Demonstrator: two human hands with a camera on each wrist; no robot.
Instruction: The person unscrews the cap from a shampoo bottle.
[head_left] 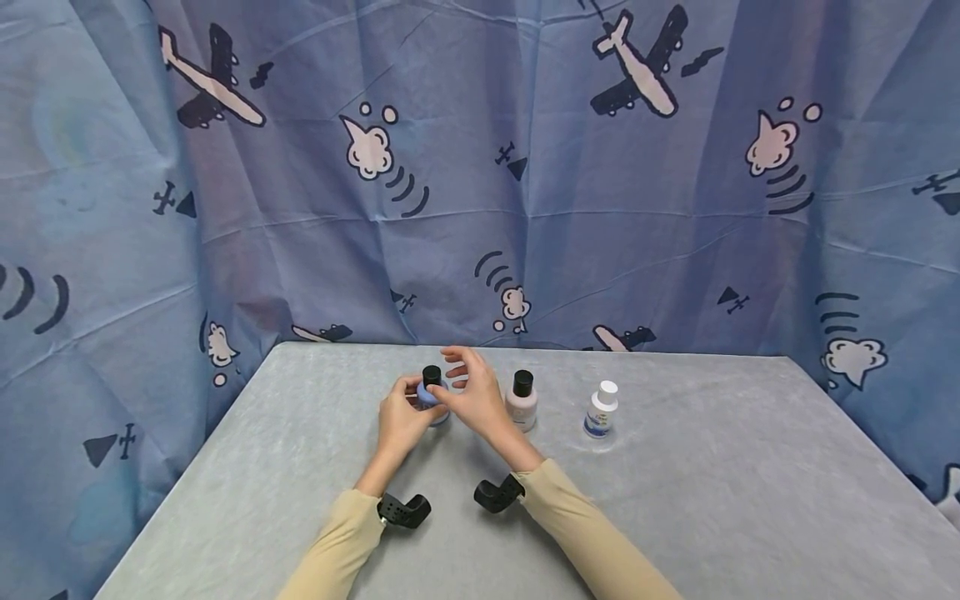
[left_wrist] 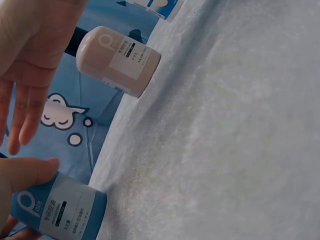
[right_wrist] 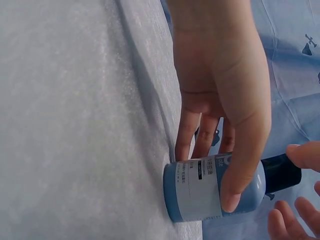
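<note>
A blue bottle [left_wrist: 75, 210] with a white label and black cap [right_wrist: 281, 175] stands upright on the table. My left hand [head_left: 401, 421] grips the bottle's body, its thumb across the label side and its other fingers behind. Beside the cap is my right hand [head_left: 477, 400], fingers spread and loosely bent, not wrapped round anything. The right thumb is at the cap in the right wrist view; whether it touches is hard to tell. Just right of that hand stands a pale pink bottle [head_left: 522, 408] with a black cap, apart from it.
A small white bottle [head_left: 602, 410] with a blue label stands farther right. All of them are on a table with a grey-white cover [head_left: 697, 492]. A blue curtain [head_left: 465, 175] printed with planes hangs behind the table's far edge.
</note>
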